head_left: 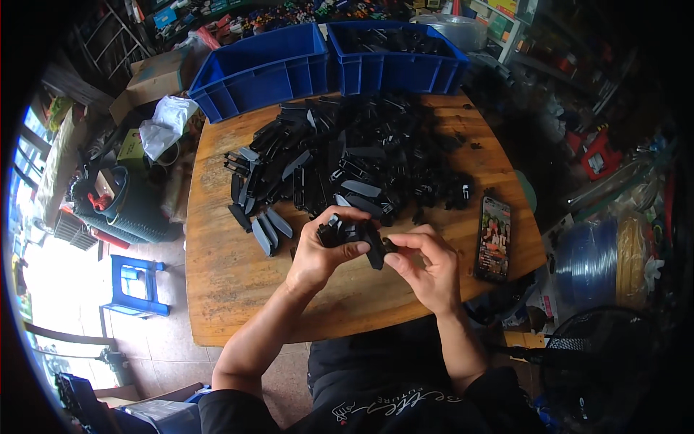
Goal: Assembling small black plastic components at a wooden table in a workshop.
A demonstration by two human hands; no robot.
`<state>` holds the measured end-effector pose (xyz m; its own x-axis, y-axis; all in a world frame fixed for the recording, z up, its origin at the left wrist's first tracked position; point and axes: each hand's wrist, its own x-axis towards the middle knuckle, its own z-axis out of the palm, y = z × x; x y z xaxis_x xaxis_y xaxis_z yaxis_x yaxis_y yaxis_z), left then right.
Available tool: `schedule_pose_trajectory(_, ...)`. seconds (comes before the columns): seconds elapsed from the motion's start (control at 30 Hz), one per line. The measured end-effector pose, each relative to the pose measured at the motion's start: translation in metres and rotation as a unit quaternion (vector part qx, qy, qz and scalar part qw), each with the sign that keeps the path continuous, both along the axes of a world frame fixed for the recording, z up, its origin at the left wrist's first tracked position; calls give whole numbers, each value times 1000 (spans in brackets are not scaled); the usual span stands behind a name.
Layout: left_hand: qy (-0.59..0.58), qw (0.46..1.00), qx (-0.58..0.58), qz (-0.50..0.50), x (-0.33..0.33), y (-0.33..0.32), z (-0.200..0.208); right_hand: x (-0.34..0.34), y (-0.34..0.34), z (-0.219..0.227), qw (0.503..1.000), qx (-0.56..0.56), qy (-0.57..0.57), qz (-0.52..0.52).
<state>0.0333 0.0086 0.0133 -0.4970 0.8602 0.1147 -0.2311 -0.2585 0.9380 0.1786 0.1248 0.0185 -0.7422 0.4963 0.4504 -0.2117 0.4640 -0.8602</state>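
Over the near part of the wooden table, my left hand (329,249) is closed around a black plastic part (353,233) with a clip-like end and a flat arm. My right hand (428,264) pinches a small dark piece (390,247) between thumb and fingertips, right against the black part's right end. Whether the two are joined I cannot tell. Just beyond my hands spreads a large heap of black plastic parts (318,145), with several flat grey blade-shaped pieces (266,233) at its near left edge.
The wooden table (238,296) has a phone (494,239) with a lit screen at its right edge. At the back stand a blue bin (264,69) and a second blue bin (397,72) holding black parts. A blue stool (137,286) is on the floor at left.
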Motion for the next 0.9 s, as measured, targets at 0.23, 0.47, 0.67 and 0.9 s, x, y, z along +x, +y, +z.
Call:
schedule_pose_trajectory(0.23, 34, 996, -21, 77, 4, -2, 6, -10, -2, 1, 998, 31, -46, 25)
schedule_pose_trajectory(0.47, -53, 996, 36, 67, 7, -1, 2, -13, -3, -3, 988, -119, -88, 48)
schedule_pose_trajectory(0.67, -125, 985, 88, 80, 13, 0, 6, -27, -14, -9, 990, -102, -51, 84)
schedule_pose_trajectory(0.9, -191, 977, 40, 84, -21, 37, 48, -42, 5, -2, 1000, 16, 12, -8)
